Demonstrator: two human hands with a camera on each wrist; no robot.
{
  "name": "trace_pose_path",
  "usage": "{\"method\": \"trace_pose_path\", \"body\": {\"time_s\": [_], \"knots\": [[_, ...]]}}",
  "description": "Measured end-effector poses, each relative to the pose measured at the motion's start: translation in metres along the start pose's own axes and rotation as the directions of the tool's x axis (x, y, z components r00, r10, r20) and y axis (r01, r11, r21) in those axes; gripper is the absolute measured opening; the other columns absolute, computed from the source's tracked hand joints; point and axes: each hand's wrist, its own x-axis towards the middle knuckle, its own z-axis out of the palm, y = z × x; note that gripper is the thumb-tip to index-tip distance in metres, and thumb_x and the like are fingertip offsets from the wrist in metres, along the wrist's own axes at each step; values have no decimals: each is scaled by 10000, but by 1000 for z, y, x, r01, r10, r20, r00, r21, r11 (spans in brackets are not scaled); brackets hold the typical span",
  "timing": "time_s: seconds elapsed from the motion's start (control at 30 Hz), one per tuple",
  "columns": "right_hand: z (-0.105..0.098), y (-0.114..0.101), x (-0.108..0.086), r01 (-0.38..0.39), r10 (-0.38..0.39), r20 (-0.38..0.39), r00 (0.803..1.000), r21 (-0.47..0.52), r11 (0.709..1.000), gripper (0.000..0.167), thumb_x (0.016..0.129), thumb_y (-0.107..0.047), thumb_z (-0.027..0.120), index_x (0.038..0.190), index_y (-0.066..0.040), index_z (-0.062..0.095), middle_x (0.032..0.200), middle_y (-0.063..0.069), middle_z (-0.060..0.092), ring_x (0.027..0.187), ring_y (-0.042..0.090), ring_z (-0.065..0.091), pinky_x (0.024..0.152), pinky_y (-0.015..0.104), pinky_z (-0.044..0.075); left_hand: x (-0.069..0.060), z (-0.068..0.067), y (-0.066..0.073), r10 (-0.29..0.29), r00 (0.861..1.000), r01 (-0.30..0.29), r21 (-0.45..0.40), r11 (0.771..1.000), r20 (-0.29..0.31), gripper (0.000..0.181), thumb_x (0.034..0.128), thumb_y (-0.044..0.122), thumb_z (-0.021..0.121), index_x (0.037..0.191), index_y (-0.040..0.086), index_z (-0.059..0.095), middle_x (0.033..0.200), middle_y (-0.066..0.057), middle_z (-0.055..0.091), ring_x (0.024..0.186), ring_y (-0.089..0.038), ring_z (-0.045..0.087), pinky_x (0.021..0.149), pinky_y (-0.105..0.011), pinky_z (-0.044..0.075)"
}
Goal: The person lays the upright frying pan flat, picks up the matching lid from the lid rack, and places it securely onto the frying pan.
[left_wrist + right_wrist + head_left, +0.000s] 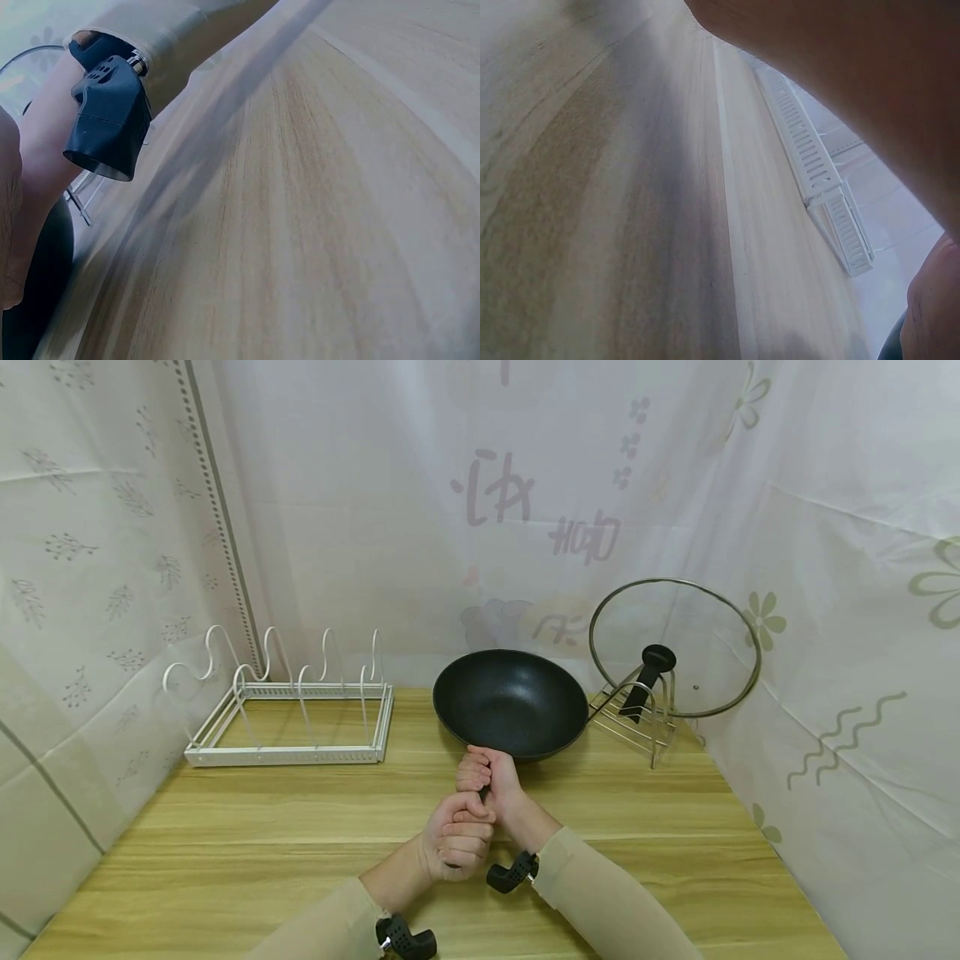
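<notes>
A black wok (510, 703) stands at the middle of the wooden table, its bowl tilted towards the camera and its handle pointing to the near side. Both hands grip that handle, one behind the other. My right hand (501, 781) holds it close to the bowl, and my left hand (459, 837) wraps round the nearer end. Most of the handle is hidden by the fingers. In the left wrist view a dark edge of the wok (52, 277) shows beyond the right arm. The right wrist view catches only a sliver of it.
On the left stands a white rack (288, 756) with several curved dividers. To the right a glass lid (705, 643) with a black knob leans upright in a small wire rack (652, 735). Patterned curtains (360, 527) hang behind and at both sides of the table (300, 818).
</notes>
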Motion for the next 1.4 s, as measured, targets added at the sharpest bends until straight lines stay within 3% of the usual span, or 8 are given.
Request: {"method": "trace_pose_path", "body": {"time_s": [0.27, 0.5, 0.67, 0.8, 0.97, 1.17, 1.4], "knots": [[0, 0, 0, -1, 1, 6, 1000, -3, 1000, 556, 1177, -233, 282, 622, -223, 322, 488, -73, 418, 408, 86, 480, 465, 160, 355, -2, -1, 0, 4, 1000, -4, -2, 1000, 4, 467, 1054, 168, 440, 616, 227, 288, 501, 116, 251, 367, -25, 276, 399, -170, 221], [-2, 1, 1, 29, -32, -59, 998, -50, 998, 559, 1170, -237, 320, 616, -213, 394, 512, -87, 434, 432, 57, 485, 493, 145, 388, -2, -1, -1, 23, 1000, -23, -16, 1000, 8, 445, 1066, 169, 434, 653, 232, 279, 523, 118, 256, 385, -16, 290, 415, -144, 243], [-2, 3, 1, 69, -83, -127, 988, -116, 991, 503, 1147, -227, 394, 647, -206, 441, 562, -93, 438, 470, 42, 492, 531, 146, 439, -2, 4, -5, 60, 998, -61, -20, 998, -26, 428, 1061, 181, 444, 677, 237, 262, 536, 125, 250, 395, -4, 306, 430, -118, 265], [-4, 4, 3, 89, -122, -181, 976, -176, 980, 457, 1132, -226, 421, 677, -200, 459, 592, -86, 451, 492, 38, 483, 554, 155, 445, -3, 7, -7, 102, 991, -100, 18, 995, -91, 418, 1051, 189, 457, 696, 234, 243, 556, 125, 227, 413, -4, 322, 445, -114, 245], [-6, 5, 3, 93, -147, -210, 967, -248, 964, 417, 1116, -242, 436, 703, -203, 480, 611, -88, 477, 508, 37, 484, 582, 172, 445, -5, 9, -10, 156, 969, -134, 122, 984, -192, 390, 1044, 212, 455, 722, 223, 235, 586, 122, 221, 439, -10, 376, 460, -133, 214], [-8, 5, 3, 101, -178, -219, 959, -321, 942, 380, 1103, -250, 451, 729, -206, 502, 644, -88, 497, 560, 43, 507, 628, 188, 454, -5, 12, -12, 222, 923, -138, 266, 954, -316, 326, 1033, 223, 351, 711, 215, 300, 582, 131, 385, 475, -2, 536, 462, -135, 306], [-8, 7, 0, 85, -186, -230, 955, -387, 918, 333, 1088, -257, 473, 766, -214, 548, 675, -90, 536, 610, 59, 544, 654, 195, 481, -4, 14, -13, 282, 880, -133, 371, 919, -382, 324, 1025, 251, 295, 724, 209, 409, 603, 127, 474, 498, 3, 523, 509, -129, 420]]}}
